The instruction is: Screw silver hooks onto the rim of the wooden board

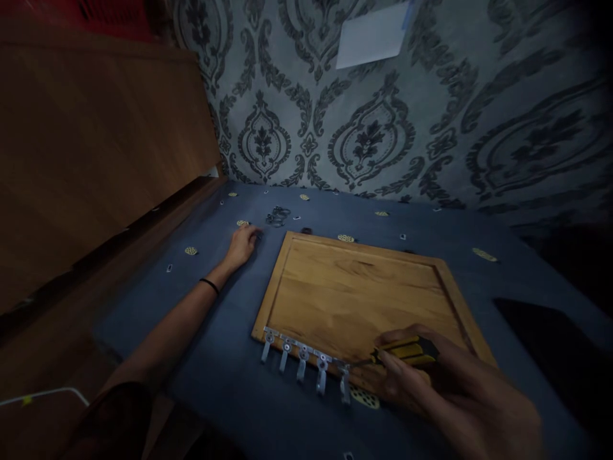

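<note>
My right hand (445, 377) grips a screwdriver (407, 350) with a yellow and black handle. Its shaft points left, with the tip at the rightmost of several metal hooks (302, 364). These hooks stand in a row along the near edge of a wooden board (359, 287) and jut out past it. Left of the board, my left hand (243, 246) is low over the cloth with its fingers curled together. A small dark bit shows at its fingertips, too small to name. Just beyond it lies a loose pile of small metal pieces (278, 216).
A blue patterned cloth (201, 338) covers the table. A wooden cabinet (105, 128) stands at the left, and a patterned wall (306, 115) with a white sheet (372, 35) rises behind. A flat black object (541, 345) lies at the right.
</note>
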Tool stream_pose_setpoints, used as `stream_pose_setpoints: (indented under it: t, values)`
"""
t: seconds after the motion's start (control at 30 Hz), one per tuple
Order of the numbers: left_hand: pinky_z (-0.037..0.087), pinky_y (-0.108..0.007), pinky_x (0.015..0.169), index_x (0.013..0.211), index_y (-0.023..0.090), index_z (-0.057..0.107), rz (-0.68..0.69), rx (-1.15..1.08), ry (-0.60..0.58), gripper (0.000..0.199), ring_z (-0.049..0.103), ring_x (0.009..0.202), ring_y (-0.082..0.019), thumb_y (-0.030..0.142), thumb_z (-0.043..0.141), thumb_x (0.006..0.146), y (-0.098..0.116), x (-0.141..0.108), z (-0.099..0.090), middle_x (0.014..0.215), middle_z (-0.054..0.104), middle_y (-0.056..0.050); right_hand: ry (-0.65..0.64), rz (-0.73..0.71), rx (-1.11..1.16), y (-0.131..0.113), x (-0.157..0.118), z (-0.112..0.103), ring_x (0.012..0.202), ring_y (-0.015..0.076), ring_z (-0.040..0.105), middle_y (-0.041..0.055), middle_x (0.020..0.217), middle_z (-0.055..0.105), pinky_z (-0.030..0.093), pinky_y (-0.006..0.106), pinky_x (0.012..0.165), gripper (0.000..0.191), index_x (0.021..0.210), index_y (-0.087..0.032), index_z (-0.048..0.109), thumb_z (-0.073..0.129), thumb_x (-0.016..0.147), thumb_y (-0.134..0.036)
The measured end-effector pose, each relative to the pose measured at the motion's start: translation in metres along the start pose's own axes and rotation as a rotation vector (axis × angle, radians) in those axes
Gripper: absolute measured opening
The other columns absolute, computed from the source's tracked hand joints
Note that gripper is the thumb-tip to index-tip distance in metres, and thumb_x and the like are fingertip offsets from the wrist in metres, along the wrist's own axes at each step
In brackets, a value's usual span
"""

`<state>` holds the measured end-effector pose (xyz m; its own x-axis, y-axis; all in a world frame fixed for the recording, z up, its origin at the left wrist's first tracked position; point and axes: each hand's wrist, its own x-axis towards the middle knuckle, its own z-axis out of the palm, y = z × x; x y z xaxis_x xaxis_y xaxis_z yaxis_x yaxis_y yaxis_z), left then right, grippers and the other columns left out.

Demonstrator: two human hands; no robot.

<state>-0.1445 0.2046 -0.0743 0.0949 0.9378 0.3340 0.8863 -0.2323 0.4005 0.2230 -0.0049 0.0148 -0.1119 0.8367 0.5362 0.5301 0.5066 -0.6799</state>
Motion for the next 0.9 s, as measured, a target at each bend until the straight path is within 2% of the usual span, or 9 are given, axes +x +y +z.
stream_pose_setpoints:
  t: [0.13, 0.23, 0.3, 0.4, 0.57, 0.7, 0.9]
  values:
    - [0.061, -0.048, 0.099, 0.134, 0.018, 0.065, 0.000, 0.012, -0.027, 0.037, 0.069, 0.116, -0.026, 0.040, 0.069, 0.104, -0.001, 0.002, -0.002, 0.136, 0.067, -0.011, -0.026, 0.004, 0.070, -0.003, -0.002, -0.003, 0.051, 0.0191, 0.072, 0.0001, 0.075, 0.080, 0.067, 0.029, 0.057, 0.021, 0.082, -0.030, 0.076, 0.074, 0.094, -0.047]
    - [0.062, -0.048, 0.098, 0.134, 0.018, 0.065, -0.009, 0.032, -0.038, 0.038, 0.069, 0.116, -0.026, 0.040, 0.069, 0.104, -0.002, 0.003, -0.004, 0.135, 0.067, -0.011, -0.062, 0.052, 0.108, -0.002, -0.003, -0.003, 0.051, 0.0202, 0.073, 0.0011, 0.074, 0.079, 0.065, 0.029, 0.051, 0.020, 0.081, -0.029, 0.077, 0.076, 0.092, -0.046]
    - [0.062, -0.048, 0.098, 0.134, 0.017, 0.065, -0.016, 0.048, -0.044, 0.038, 0.070, 0.115, -0.026, 0.040, 0.069, 0.104, -0.003, 0.002, -0.006, 0.135, 0.067, -0.011, -0.046, 0.073, 0.118, -0.001, -0.002, -0.003, 0.053, 0.0230, 0.075, 0.0029, 0.074, 0.080, 0.063, 0.029, 0.045, 0.022, 0.079, -0.028, 0.078, 0.078, 0.089, -0.048]
    - [0.062, -0.047, 0.098, 0.134, 0.018, 0.065, -0.022, 0.066, -0.061, 0.037, 0.070, 0.115, -0.025, 0.040, 0.069, 0.104, -0.004, 0.002, -0.010, 0.135, 0.067, -0.011, -0.021, 0.076, 0.123, -0.003, 0.000, -0.002, 0.055, 0.0249, 0.076, 0.0044, 0.074, 0.080, 0.063, 0.029, 0.044, 0.022, 0.076, -0.027, 0.078, 0.080, 0.086, -0.046]
    - [0.061, -0.048, 0.099, 0.134, 0.018, 0.065, -0.018, 0.061, -0.101, 0.037, 0.069, 0.116, -0.026, 0.040, 0.069, 0.104, -0.008, 0.002, -0.018, 0.135, 0.067, -0.011, -0.045, 0.081, 0.154, -0.008, 0.000, -0.001, 0.050, 0.0198, 0.072, 0.0037, 0.072, 0.077, 0.061, 0.027, 0.044, 0.020, 0.074, -0.025, 0.074, 0.080, 0.087, -0.038]
    - [0.061, -0.049, 0.099, 0.132, 0.017, 0.066, -0.007, 0.038, -0.133, 0.037, 0.069, 0.116, -0.026, 0.039, 0.070, 0.103, -0.010, 0.003, -0.021, 0.133, 0.068, -0.011, -0.075, 0.078, 0.188, -0.005, -0.004, -0.001, 0.051, 0.0165, 0.070, 0.0030, 0.079, 0.078, 0.061, 0.026, 0.048, 0.017, 0.077, -0.024, 0.072, 0.079, 0.090, -0.032]
    - [0.062, -0.047, 0.097, 0.131, 0.016, 0.066, 0.018, 0.037, -0.163, 0.036, 0.070, 0.113, -0.025, 0.039, 0.070, 0.103, -0.009, 0.003, -0.025, 0.131, 0.069, -0.011, -0.090, 0.056, 0.151, -0.004, -0.007, -0.002, 0.055, 0.0178, 0.071, 0.0006, 0.081, 0.077, 0.061, 0.030, 0.050, 0.017, 0.081, -0.027, 0.071, 0.076, 0.094, -0.038]
